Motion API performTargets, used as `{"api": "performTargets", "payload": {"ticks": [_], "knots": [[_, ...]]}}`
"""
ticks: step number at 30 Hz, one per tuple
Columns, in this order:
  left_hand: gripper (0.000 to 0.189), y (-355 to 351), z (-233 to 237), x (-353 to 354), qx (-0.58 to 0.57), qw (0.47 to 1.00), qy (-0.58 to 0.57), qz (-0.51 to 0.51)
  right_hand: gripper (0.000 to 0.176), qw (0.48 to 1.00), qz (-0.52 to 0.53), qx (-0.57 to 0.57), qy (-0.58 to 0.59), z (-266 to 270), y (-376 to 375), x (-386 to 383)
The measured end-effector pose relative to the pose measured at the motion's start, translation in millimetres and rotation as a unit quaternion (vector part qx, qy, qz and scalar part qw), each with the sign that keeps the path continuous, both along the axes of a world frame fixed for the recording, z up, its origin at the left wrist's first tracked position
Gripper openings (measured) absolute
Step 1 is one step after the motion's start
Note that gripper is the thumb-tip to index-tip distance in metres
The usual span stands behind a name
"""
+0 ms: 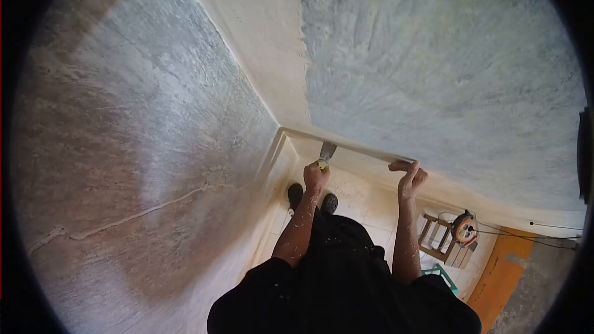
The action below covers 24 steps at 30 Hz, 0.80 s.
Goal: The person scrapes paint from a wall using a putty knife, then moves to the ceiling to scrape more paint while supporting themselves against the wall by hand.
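Note:
My left hand (317, 177) is closed around the yellowish handle of a putty knife (328, 150), its metal blade pointing up near the wall corner. To the right, my right hand (414, 180) is closed at the end of a long thin blade (377, 151), seen nearly edge-on along the right wall (433, 74). Its grip is partly hidden by my fingers. Both forearms carry whitish specks. The right wall has a rough grey-blue coat beside a smoother cream strip (260, 37).
A mottled left wall (148, 148) meets the right wall at the corner. Below are tiled floor (365, 204), dark shoes (330, 203), a wooden stool (435, 235), an orange cable reel (464, 229) with black cords, a green object (442, 275) and an orange band (504, 272).

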<state>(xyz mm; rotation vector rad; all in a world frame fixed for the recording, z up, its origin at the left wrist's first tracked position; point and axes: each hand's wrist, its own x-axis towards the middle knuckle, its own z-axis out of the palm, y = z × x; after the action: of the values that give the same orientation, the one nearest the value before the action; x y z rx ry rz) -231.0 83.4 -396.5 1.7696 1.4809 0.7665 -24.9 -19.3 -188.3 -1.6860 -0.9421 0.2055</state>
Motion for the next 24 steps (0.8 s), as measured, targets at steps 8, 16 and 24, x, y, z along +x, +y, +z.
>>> {"api": "performTargets", "payload": {"ticks": [8, 16, 24], "knots": [[0.012, 11.5, 60.8, 24.5, 0.009, 1.0, 0.001, 0.018, 0.081, 1.0, 0.003, 0.004, 0.005, -7.4, -3.2, 1.0], [0.011, 13.9, 0.4, 5.9, 0.02, 0.999, 0.003, 0.037, 0.083, 0.999, 0.029, 0.001, 0.02, -7.9, -6.3, 3.7], [0.014, 14.3, -6.6, 4.5, -0.003, 0.999, 0.001, 0.046, 0.083, 0.998, 0.059, -0.001, -0.016, -4.4, -6.7, 7.2]]}}
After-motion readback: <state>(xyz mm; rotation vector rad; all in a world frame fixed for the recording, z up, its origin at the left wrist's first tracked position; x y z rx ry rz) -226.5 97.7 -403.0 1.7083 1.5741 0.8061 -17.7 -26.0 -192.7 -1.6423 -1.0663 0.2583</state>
